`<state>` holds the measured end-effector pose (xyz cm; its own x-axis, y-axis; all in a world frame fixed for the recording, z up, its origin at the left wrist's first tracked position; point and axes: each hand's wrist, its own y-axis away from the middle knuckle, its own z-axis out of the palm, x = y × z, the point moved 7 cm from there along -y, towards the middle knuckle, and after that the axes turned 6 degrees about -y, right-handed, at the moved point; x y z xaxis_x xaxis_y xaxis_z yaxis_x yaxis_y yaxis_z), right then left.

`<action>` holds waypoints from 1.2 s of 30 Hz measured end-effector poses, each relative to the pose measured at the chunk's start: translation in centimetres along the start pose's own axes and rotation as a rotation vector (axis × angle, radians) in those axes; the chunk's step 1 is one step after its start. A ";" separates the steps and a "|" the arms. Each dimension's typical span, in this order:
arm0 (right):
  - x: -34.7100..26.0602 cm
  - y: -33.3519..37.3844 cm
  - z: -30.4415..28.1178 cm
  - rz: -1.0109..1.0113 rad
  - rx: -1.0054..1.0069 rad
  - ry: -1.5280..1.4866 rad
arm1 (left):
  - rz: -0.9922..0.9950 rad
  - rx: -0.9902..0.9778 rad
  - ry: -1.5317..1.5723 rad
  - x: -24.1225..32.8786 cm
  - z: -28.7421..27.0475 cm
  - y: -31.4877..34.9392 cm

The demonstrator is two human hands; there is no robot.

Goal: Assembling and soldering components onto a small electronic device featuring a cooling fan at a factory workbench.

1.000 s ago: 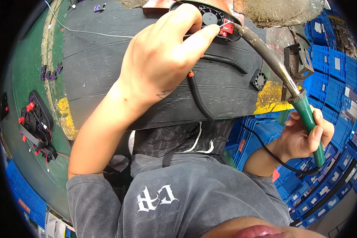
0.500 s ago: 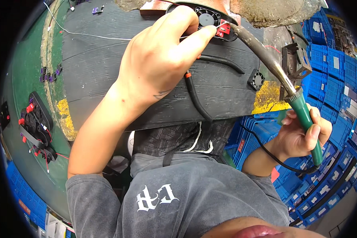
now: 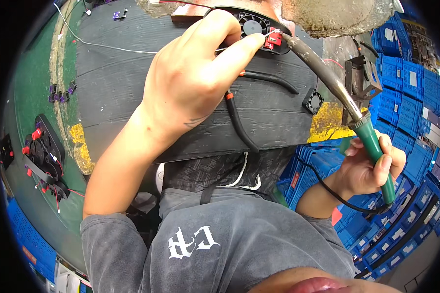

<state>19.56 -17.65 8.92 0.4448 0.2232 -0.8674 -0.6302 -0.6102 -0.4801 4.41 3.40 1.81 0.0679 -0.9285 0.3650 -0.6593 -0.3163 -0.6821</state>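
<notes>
My left hand [image 3: 190, 73] is closed in a pinch on a thin grey solder wire [image 3: 127, 47]. Its short end reaches a red connector [image 3: 274, 39] in a black oval housing [image 3: 282, 48], beside a small black fan [image 3: 253, 24]. In my right hand [image 3: 374, 163] is the green handle of a soldering iron [image 3: 322, 71]; its tip is beside the connector, and contact is too small to make out. Below my left hand lie black-handled pliers [image 3: 239, 122] with orange bands, their jaws hidden. A loose black fan [image 3: 313, 100] sits near the mat's right edge.
A metal bracket [image 3: 362, 80] stands at the right of the bench mat [image 3: 112, 93]. Blue crates [image 3: 408, 102] are stacked beyond. To the left are another black housing with red parts [image 3: 46, 146] and small purple-black pieces [image 3: 62, 92]. A stained slab [image 3: 337, 17] lies at the back.
The iron's tip has shifted slightly toward me beside the red connector. My left hand has moved a little to the left, still pinching the solder wire.
</notes>
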 end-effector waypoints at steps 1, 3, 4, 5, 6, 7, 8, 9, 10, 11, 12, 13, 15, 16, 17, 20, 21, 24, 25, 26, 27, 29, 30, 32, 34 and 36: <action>0.1 0.0 -0.1 -0.002 -0.003 -0.003 | -0.001 0.002 -0.004 -0.1 0.0 0.0; 0.5 0.1 -0.3 0.003 0.009 -0.001 | -0.001 0.004 0.010 -0.2 0.1 0.0; 0.4 0.1 -0.3 0.003 0.007 -0.001 | -0.002 0.005 0.010 -0.2 0.0 0.0; 0.3 0.0 -0.3 0.005 0.015 -0.002 | -0.007 0.002 0.001 -0.2 0.0 0.0; 0.3 0.0 -0.3 0.008 0.024 -0.003 | -0.012 0.000 -0.007 -0.2 0.0 0.0; 0.3 0.0 -0.3 0.009 0.022 -0.004 | -0.014 0.000 -0.008 -0.2 0.0 0.0; 0.3 0.1 -0.4 0.004 0.025 -0.001 | -0.021 0.003 -0.008 -0.2 -0.1 0.1; 0.2 0.1 -0.4 -0.002 0.028 0.002 | -0.027 0.007 -0.007 -0.2 -0.2 0.1; 0.2 0.1 -0.5 -0.001 0.028 0.002 | -0.028 0.007 -0.007 -0.2 -0.2 0.1; 0.2 0.1 -0.6 0.004 0.027 0.004 | -0.027 0.004 -0.010 -0.2 -0.2 0.0; 0.3 0.2 -0.7 0.010 0.026 0.006 | -0.026 0.000 -0.014 -0.2 -0.2 0.0; 0.3 0.2 -0.7 0.010 0.026 0.008 | -0.026 0.000 -0.012 -0.2 -0.2 0.0; 0.2 0.2 -0.8 0.003 0.048 0.029 | -0.021 0.001 -0.018 -0.1 -0.2 0.1; 0.3 0.1 -0.6 0.003 0.049 0.029 | -0.020 0.001 -0.018 -0.1 -0.2 0.0; 0.2 0.1 -0.4 -0.015 0.078 0.022 | -0.020 0.000 -0.020 0.0 -0.2 0.0; -0.1 0.0 -0.3 -0.042 0.086 0.013 | -0.019 0.004 -0.021 0.0 -0.3 0.0; -0.2 0.0 -0.2 -0.050 0.066 0.008 | -0.016 0.006 -0.020 0.0 -0.3 0.0; 0.1 0.2 -0.5 0.001 0.049 -0.001 | -0.022 -0.002 -0.028 0.0 -0.3 0.2; 0.1 0.2 -0.4 0.000 0.048 -0.001 | -0.022 -0.001 -0.029 0.0 -0.3 0.2; 0.1 0.2 -0.4 0.000 0.044 0.001 | -0.024 -0.002 -0.027 0.0 -0.3 0.2; 0.1 0.2 -0.3 0.001 0.040 0.002 | -0.026 -0.002 -0.024 0.0 -0.3 0.2; 0.0 0.2 -0.4 0.004 0.040 0.010 | -0.025 0.003 -0.025 0.0 -0.4 0.1; 0.0 0.2 -0.4 0.008 0.040 0.018 | -0.024 0.007 -0.026 0.0 -0.5 0.1; -0.1 0.2 -0.4 0.003 0.049 0.014 | -0.019 0.010 -0.029 0.0 -0.5 0.2; -0.2 0.3 -0.3 -0.002 0.060 0.011 | -0.013 0.012 -0.032 0.1 -0.5 0.2; -0.5 0.3 -0.7 -0.042 0.168 0.008 | -0.007 0.005 -0.031 0.3 -0.4 0.1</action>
<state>19.56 -18.51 9.31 0.4777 0.2394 -0.8453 -0.7082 -0.4644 -0.5318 4.05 3.13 2.13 0.0961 -0.9318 0.3501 -0.6546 -0.3241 -0.6830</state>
